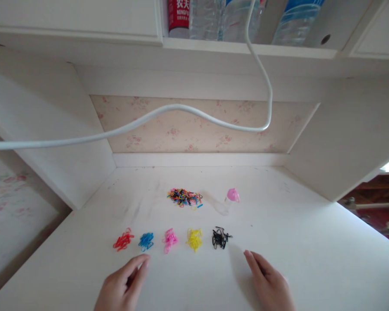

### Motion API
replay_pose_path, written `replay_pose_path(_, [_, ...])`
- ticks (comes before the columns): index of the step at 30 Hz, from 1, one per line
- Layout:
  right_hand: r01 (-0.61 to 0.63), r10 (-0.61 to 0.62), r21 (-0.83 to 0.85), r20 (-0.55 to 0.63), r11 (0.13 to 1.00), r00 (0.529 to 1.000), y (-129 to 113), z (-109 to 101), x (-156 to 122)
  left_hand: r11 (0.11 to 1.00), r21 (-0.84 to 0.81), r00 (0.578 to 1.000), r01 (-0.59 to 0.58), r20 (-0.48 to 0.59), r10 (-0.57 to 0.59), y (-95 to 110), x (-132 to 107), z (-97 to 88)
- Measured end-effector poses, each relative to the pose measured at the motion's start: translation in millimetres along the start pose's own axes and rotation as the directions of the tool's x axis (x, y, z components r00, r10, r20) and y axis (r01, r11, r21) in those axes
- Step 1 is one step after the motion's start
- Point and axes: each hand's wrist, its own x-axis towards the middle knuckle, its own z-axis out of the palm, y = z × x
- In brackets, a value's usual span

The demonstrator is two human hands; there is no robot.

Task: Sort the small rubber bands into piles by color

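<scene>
You have two hands here, one left hand [125, 280] and one right hand [268, 278]. You have one red pile [123, 240], one blue pile [146, 241], one pink pile [170, 240], one yellow pile [194, 239] and one black pile [219, 238]: five in single colours. Add one mixed pile [183, 197] and you have six. The bands [200, 206] overlap too much for you to count. You also have one pink-topped bottle [233, 195], one cable [178, 107], one red container [178, 16] and at least three clear bottles [205, 19].

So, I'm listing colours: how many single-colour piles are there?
5, in one row nearer than the mixed pile, left to right: red pile, blue pile, pink pile, yellow pile, black pile.
</scene>
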Motion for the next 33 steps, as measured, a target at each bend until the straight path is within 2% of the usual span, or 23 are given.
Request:
replay_pose_path(3, [0.002, -0.002, -0.003, -0.002, 1.0, 1.0, -3.2, 2.5, 4.3, 0.99, 0.12, 0.987, -0.079, 0.151, 0.06, 27.2, 36.5, 7.4])
replay_pose_path(5, [0.018, -0.018, -0.001, 0.011, 1.0, 1.0, -4.5, 3.1, 8.3, 0.979, 0.179, 0.98, -0.095, 0.191, 0.06, 42.1, 62.1, 14.8])
replay_pose_path(8, [0.049, -0.049, 0.0, 0.029, 0.999, 0.998, -2.7, 3.1, 11.4, 0.928, 0.353, 0.969, -0.122, 0.245, 0.034, 55.2, 92.8, 28.4])
replay_pose_path(12, [0.057, -0.057, 0.013, 0.043, 0.998, 0.997, -0.2, 2.8, 11.1, 0.829, 0.527, 0.958, -0.188, 0.285, 0.036, 59.7, 118.3, 47.0])
replay_pose_path(18, [0.031, -0.032, 0.023, 0.07, 0.999, 0.997, -2.7, 3.1, 11.2, 0.78, 0.603, 0.97, -0.169, 0.242, 0.022, 52.3, 151.8, 61.3])
replay_pose_path(24, [0.068, -0.069, 0.005, 0.083, 0.998, 0.994, 0.5, 2.9, 12.3, 0.765, 0.622, 0.969, -0.17, 0.245, 0.017, 45.5, 169.5, 65.2])
replay_pose_path(33, [0.055, -0.055, -0.002, 0.084, 0.998, 0.995, -3.0, 2.2, 10.8, 0.762, 0.609, 0.961, -0.219, 0.27, 0.061, 45.6, 168.0, 65.9])
